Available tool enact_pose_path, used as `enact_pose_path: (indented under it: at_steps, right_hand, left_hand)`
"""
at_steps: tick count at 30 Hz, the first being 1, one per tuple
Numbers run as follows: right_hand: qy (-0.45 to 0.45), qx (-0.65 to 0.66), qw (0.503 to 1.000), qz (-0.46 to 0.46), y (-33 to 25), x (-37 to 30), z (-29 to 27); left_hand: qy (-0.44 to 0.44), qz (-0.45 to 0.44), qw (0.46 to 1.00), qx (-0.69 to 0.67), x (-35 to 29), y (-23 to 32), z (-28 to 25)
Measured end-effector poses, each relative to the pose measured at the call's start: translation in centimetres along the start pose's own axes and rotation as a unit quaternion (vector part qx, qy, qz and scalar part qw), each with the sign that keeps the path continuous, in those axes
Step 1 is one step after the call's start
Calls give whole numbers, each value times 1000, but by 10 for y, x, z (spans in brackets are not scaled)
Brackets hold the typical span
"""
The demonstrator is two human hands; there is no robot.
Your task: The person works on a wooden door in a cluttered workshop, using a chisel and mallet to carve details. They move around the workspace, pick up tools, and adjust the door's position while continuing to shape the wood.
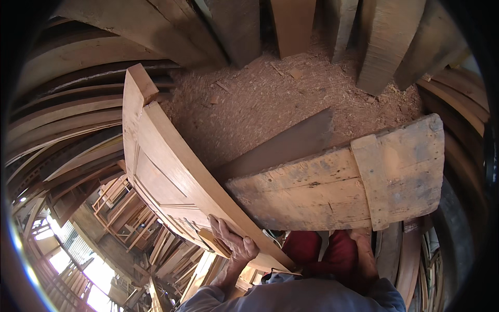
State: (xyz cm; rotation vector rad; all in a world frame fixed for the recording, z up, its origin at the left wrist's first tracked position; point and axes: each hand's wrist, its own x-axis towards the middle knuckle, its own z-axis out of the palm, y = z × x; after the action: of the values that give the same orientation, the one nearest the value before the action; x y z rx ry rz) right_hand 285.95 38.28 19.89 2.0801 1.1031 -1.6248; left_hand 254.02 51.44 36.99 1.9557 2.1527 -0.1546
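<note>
A pale wooden panelled door [176, 171] stands tilted on edge to my left, running from near my body toward the far left. My left hand [235, 243] grips its near part, with the fingers against the panelled face and the thumb at the long edge. A worn, stained wooden board [322, 190] with a crosspiece [370, 179] extends to the right in front of my legs. My right hand [362, 240] is down at this board's near edge, next to my knee. Its fingers are hidden, so what it touches cannot be made out.
Wood shavings cover the floor [249, 104], where a dark flat shape [280, 145] lies behind the board. Large planks [293, 26] stand along the far side. Stacked timber [67, 114] lines the left, with more planks [457, 93] at the right. Loose wooden pieces [171, 255] fill the lower left.
</note>
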Motion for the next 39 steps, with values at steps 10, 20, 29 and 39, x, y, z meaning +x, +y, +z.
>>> enact_pose_path:
  at_steps: [10,20,29,39]
  right_hand:
    - [-25,-98,995,14,24,17,40]
    - [9,65,996,62,42,-7,50]
    - [35,60,997,34,59,-8,91]
    - [38,92,995,33,64,-12,91]
  left_hand:
    - [-1,-7,1000,21,-2,8,5]
    - [-2,16,999,52,-10,-1,10]
    - [11,25,999,27,-7,-4,13]
    - [41,33,998,40,-6,0,13]
